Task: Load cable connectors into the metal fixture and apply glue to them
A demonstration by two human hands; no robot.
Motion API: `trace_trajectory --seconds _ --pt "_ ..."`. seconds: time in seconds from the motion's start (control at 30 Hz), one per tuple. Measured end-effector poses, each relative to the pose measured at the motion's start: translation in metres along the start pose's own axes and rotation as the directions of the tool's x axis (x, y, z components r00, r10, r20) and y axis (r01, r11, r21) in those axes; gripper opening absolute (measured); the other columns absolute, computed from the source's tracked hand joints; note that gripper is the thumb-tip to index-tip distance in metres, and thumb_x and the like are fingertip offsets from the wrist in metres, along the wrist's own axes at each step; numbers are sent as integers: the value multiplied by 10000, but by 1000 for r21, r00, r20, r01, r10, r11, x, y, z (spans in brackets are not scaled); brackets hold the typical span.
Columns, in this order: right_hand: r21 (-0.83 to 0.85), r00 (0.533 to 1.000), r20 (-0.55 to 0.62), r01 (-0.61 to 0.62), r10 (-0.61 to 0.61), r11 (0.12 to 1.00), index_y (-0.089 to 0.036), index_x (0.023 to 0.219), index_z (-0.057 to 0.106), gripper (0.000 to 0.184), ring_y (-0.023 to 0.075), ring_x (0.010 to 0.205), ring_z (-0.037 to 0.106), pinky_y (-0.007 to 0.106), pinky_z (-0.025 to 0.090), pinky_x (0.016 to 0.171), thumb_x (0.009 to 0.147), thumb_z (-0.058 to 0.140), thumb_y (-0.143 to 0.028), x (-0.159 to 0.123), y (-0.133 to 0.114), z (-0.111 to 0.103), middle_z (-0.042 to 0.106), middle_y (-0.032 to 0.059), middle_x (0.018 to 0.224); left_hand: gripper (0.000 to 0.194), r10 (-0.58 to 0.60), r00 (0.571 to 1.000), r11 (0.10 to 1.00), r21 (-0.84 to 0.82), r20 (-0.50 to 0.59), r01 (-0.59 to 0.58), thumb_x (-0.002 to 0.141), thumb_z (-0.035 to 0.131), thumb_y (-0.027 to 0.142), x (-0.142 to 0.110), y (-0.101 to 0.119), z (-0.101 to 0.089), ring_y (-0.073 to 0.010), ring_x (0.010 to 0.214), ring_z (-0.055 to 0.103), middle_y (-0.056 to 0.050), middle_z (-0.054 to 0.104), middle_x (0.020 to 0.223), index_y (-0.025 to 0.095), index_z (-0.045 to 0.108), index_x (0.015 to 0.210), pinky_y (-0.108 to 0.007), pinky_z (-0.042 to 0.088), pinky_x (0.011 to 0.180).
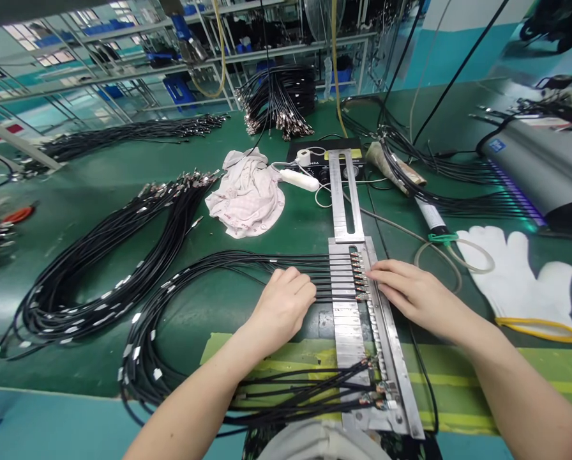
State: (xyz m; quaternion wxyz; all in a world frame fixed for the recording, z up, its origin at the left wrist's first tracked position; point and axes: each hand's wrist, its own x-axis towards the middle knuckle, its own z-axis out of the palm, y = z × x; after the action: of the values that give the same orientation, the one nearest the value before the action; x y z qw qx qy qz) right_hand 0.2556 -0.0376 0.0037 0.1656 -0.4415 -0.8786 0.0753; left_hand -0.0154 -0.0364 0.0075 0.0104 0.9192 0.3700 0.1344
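Note:
My left hand (286, 305) is closed on a black cable at the near side of a row of black cables (309, 260). These cables lie side by side across a slotted metal fixture (339, 252), their metal connectors (357, 271) lined up along its groove. My right hand (413, 294) has its fingers stretched out, the tips touching the fixture's right rail beside the connectors. Closer to me, several more cables (309, 390) lie loosely across the fixture's lower end, their connectors at the groove. The cable inside my left fingers is mostly hidden.
Left lies a looped cable bundle (89, 255). A pinkish cloth (248, 195) and a black control box (315, 160) are behind the fixture. Right are a white glove (520, 275), a tube with green tie (429, 214) and a grey machine (539, 160) with purple light. More cables (281, 96) are stacked behind.

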Motion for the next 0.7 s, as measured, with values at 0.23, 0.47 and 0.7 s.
trace_trajectory --seconds 0.23,0.47,0.7 --pt "-1 1000 -1 5 -5 1000 -205 1097 617 302 197 988 600 359 526 837 924 371 -219 -1 1 0 617 90 1116 193 20 998 1000 22 55 -22 880 437 100 1 0 10 -177 734 397 -35 537 735 156 522 716 -314 299 646" --pt "-4 1000 21 16 -16 1000 -190 1090 618 308 201 992 593 368 517 836 932 357 -230 -1 0 1 614 90 1105 167 34 996 998 50 87 -39 869 460 91 1 0 16 -178 747 391 -31 524 757 155 505 722 -312 310 657" --pt "10 999 26 29 -29 1000 -201 1073 625 294 201 974 589 368 516 818 931 369 -230 0 -2 1 616 86 1090 179 49 995 993 100 85 -58 851 442 44 1 4 17 -185 739 383 -37 502 749 153 501 723 -313 313 652"
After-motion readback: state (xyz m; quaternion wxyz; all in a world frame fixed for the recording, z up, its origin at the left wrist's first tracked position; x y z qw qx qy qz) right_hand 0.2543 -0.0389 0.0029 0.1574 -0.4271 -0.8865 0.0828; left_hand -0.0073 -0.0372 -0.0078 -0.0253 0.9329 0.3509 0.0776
